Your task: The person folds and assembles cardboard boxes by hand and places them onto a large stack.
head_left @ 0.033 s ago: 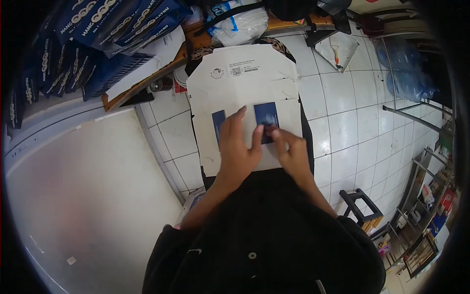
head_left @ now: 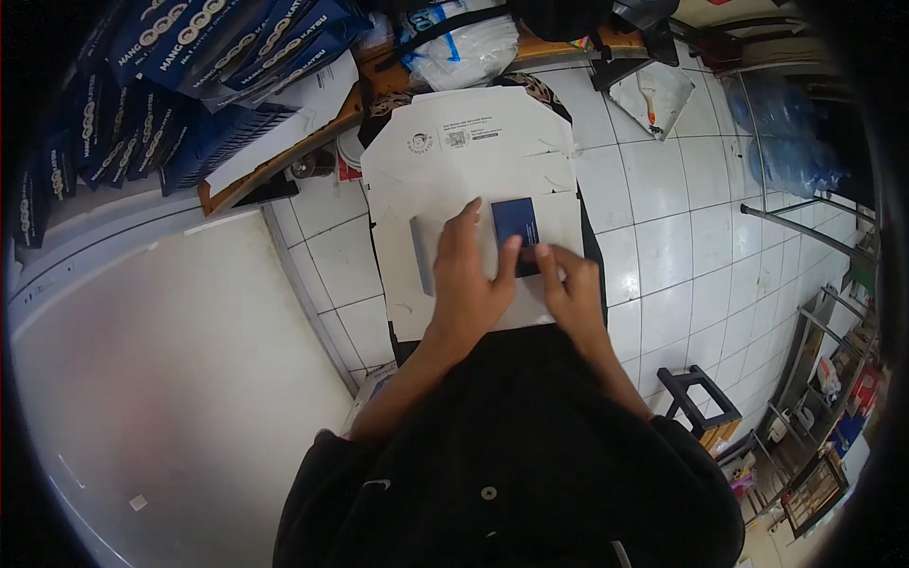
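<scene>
A flat white cardboard sheet (head_left: 473,175) lies in front of me, with black print near its far end. On it, right of centre, is a small dark blue card (head_left: 514,218), perhaps the top of a stack. To its left lies a narrow-looking pale grey card (head_left: 421,256), partly behind my left hand (head_left: 466,284). That hand is open, fingers stretched forward, its thumb reaching the blue card's near part. My right hand (head_left: 571,289) has curled fingers, thumb and forefinger pinched at the blue card's near right edge. The fingertips hide that corner.
Blue printed packages (head_left: 208,57) are piled on a wooden-edged table at the far left. A plastic-wrapped white bundle (head_left: 464,52) stands at the back. A whitish panel (head_left: 180,360) fills the left. On the tiled floor at right are a black-framed stool (head_left: 701,398) and a dustpan (head_left: 653,99).
At the left, a pale grey surface now shows where a blue one was. My left hand has shifted slightly right, its thumb closer to my right fingers.
</scene>
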Motion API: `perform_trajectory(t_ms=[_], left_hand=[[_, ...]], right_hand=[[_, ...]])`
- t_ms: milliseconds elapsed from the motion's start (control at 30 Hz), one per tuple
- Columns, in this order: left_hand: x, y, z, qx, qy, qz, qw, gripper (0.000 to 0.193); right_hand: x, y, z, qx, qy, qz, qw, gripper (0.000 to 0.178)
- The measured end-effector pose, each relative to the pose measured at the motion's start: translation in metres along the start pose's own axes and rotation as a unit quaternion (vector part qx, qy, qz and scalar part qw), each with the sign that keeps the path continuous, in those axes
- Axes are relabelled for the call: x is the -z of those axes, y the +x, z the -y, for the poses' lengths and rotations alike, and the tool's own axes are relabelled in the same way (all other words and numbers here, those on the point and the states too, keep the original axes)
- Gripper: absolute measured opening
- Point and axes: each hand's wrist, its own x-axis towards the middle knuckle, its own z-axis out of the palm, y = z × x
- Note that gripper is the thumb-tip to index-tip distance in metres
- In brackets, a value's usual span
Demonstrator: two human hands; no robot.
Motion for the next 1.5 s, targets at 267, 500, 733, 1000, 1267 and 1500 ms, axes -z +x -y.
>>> perform_trajectory(t_ms=[267, 500, 733, 1000, 1267, 1500], left_hand=[[-0.047, 0.024, 0.04, 0.256, -0.286, 0.164, 0.909, 0.02], [0.047, 0.056, -0.017, 0.364, -0.466, 0.168, 0.789, 0.024], [0.084, 0.097, -0.073, 0.227, -0.638, 0.033, 0.735, 0.024], [0.07, 0.103, -0.104, 0.126, -0.627, -0.019, 0.769, 0.023], [0.075, 0.098, -0.085, 0.116, -0.634, -0.059, 0.763, 0.02], [0.071, 0.089, -0.079, 0.169, -0.622, -0.054, 0.763, 0.02]], right_hand=[[0.029, 0.031, -0.029, -0.073, 0.14, 0.029, 0.987, 0.047], [0.051, 0.029, -0.018, -0.131, 0.3, 0.018, 0.945, 0.07], [0.074, 0.013, 0.065, 0.407, 0.103, -0.094, 0.903, 0.096], [0.126, 0.051, 0.139, 0.56, -0.17, -0.117, 0.802, 0.037], [0.114, 0.058, 0.158, 0.502, -0.115, -0.001, 0.857, 0.023], [0.092, 0.059, 0.146, 0.476, -0.116, -0.074, 0.869, 0.026]])
